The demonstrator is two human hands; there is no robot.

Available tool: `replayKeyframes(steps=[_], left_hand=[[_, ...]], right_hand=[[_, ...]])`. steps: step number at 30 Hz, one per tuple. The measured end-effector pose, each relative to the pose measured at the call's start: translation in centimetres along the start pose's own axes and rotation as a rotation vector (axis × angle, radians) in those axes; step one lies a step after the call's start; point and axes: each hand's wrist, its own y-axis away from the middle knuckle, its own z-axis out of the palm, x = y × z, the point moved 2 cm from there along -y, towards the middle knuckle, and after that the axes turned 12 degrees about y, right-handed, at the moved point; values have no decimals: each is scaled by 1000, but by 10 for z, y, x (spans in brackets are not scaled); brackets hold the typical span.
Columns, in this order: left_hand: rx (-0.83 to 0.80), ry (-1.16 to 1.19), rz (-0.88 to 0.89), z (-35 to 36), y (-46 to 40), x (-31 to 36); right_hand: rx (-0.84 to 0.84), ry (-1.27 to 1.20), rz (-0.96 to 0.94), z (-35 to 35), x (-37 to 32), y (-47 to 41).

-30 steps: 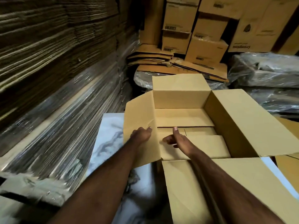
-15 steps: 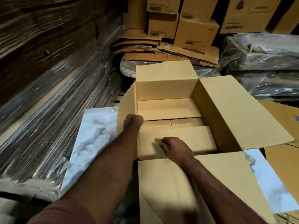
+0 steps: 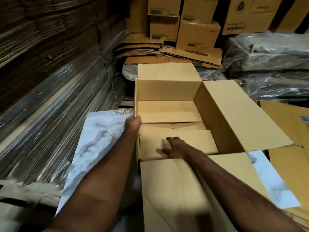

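An open brown cardboard box (image 3: 168, 87) stands in front of me with its top flaps spread outward. My left hand (image 3: 133, 123) grips the top edge of the box's left wall, the fingers hidden over the rim. My right hand (image 3: 175, 146) reaches inside and presses with spread fingers on the near bottom flap (image 3: 197, 141). The far bottom flap (image 3: 167, 111) lies folded flat, overlapping the inner flaps. The near top flap (image 3: 175, 190) hangs toward me under my right forearm.
The box sits on a marbled white-and-grey sheet (image 3: 97, 144). Tall stacks of flattened cardboard, partly in plastic wrap (image 3: 50, 97), line the left. Printed cartons (image 3: 197, 32) and flattened boxes stand behind. Plastic-wrapped bundles (image 3: 270, 64) lie right, and another flat carton (image 3: 287, 124) beside the box.
The left wall has swung from splayed outward to upright under my left hand. My right hand moved from the flap edge to pressing down on the near bottom flap, fingers now spread.
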Motion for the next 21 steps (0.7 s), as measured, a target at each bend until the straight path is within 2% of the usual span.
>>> replayKeyframes(steps=[9,13,18,21], left_hand=[[-101,366,11,-25,50,39],[-203,523,88,-24,79,81],[-294,572,197,-29,101,126],[-296,552,248,-33,111,144]], right_hand=[[-104,316,63,-24,18,-14],[-19,340,31,-39,4,-14],[72,356,51,-75,-1,-19],[29,401,73,-100,-1,-27]])
